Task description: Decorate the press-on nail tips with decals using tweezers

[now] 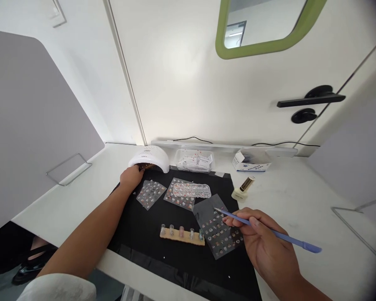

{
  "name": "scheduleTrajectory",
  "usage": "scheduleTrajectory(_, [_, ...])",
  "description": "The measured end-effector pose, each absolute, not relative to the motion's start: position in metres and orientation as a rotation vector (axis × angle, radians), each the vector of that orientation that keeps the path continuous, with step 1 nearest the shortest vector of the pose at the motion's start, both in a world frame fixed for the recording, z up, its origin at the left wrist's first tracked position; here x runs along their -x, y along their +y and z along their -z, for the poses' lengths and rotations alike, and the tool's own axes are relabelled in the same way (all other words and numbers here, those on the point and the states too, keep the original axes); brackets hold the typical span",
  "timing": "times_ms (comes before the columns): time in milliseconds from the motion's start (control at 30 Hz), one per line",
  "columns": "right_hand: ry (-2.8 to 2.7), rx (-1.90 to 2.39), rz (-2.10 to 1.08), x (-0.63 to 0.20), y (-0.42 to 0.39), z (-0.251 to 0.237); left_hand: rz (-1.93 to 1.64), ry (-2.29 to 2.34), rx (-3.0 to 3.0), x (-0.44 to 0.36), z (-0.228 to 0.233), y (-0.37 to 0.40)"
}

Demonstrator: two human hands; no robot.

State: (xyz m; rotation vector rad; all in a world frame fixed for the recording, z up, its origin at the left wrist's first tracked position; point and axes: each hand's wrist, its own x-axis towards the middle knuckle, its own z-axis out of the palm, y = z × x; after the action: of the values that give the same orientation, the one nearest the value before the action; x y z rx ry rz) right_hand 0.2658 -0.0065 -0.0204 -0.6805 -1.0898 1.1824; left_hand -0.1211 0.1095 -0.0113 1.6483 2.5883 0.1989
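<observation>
my left hand [132,175], fingers hidden, grip untellable, in nail lamp [149,159] | my right hand [263,238] pinching blue pen [269,231], tip seemingly on sticker sheet [217,228] right of lamp

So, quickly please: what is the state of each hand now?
Left hand: fingers inside the white nail lamp; open or closed cannot be told.
Right hand: closed, holding the blue pen tool.

Blue stick [269,230] — tip over sticker sheet [219,232].
</observation>
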Motion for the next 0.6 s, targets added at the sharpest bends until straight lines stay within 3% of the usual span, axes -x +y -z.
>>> scheduleTrajectory(267, [-1.1, 0.664, -1.168, -0.264, -0.005, 0.017, -0.2, 2.493, -1.742, 0.128, 0.008, 0.082])
scheduleTrajectory(600, [-1.08, 0.638, -1.192, -0.264, -0.009, 0.014, -0.243, 2.524, -1.666, 0.226, 0.002, -0.041])
